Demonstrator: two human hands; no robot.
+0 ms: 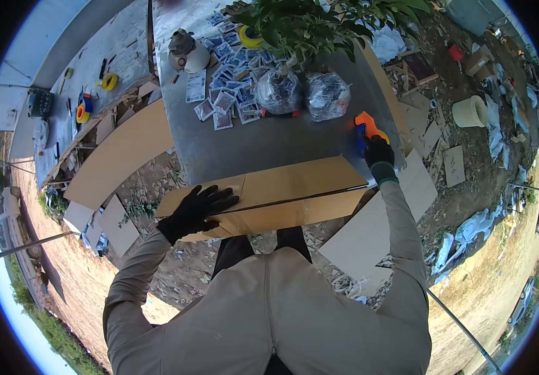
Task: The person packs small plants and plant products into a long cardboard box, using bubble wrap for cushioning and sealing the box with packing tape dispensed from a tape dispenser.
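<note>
While the camera looked down over the pale long-sleeved shoulders, I saw the left hand (195,207), in a black glove, lying flat on the near left end of the flattened brown cardboard box (275,194), its fingers (222,199) spread wide and pressed to the surface, gripping nothing. That box lay across the near edge of the grey metal table (282,140), partly hanging over it toward me. The right hand (379,153), also black-gloved, was closed around the orange and blue tape dispenser (367,127), which sat on the table's right edge just beyond the box's far right corner; the fingers were wrapped about its handle, though I could not tell how tightly. Farther up the table stood two plastic-wrapped root balls (302,94) of leafy green saplings (307,25), with a scatter of small blue and white packets (229,94) to their left and a roll of yellow tape (249,39) behind.
</note>
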